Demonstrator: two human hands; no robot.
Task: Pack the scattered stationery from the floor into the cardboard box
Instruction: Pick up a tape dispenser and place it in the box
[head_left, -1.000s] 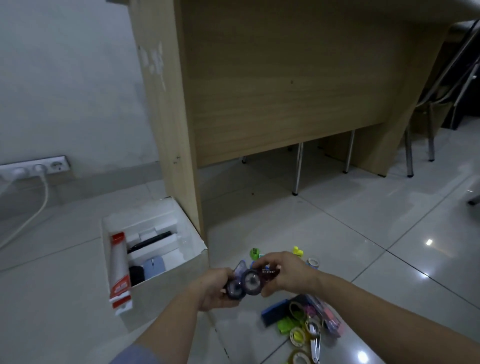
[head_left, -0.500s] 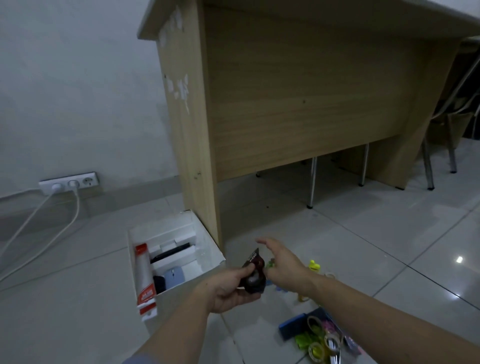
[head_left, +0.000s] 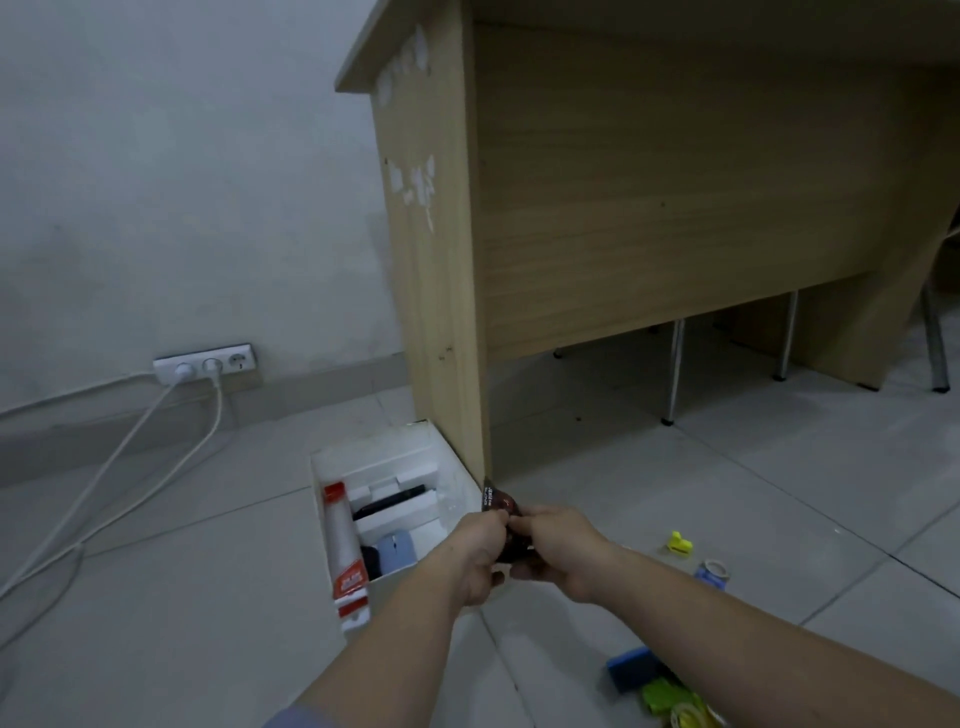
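The open cardboard box (head_left: 332, 470), white inside, stands on the floor against the desk's side panel. It holds a red-and-white pack (head_left: 345, 551), white pieces, a black pen and a pale blue item. Both hands meet just right of the box's near corner. My left hand (head_left: 480, 551) and my right hand (head_left: 561, 551) grip a dark packet of tape rolls (head_left: 498, 504) between them; most of the packet is hidden by the fingers. On the floor to the right lie a yellow clip (head_left: 679, 544), a small tape roll (head_left: 712, 571), a blue block (head_left: 634, 670) and green items (head_left: 667, 699).
A wooden desk (head_left: 649, 208) rises right behind the box, with metal chair legs (head_left: 674, 369) beneath it. A wall socket strip (head_left: 205, 362) with white cables (head_left: 130, 457) trailing over the tiled floor is on the left.
The view has turned left and up. Both hands carried the packet from above the stationery pile toward the box; the right hand let go half a second ago and now grips it again.
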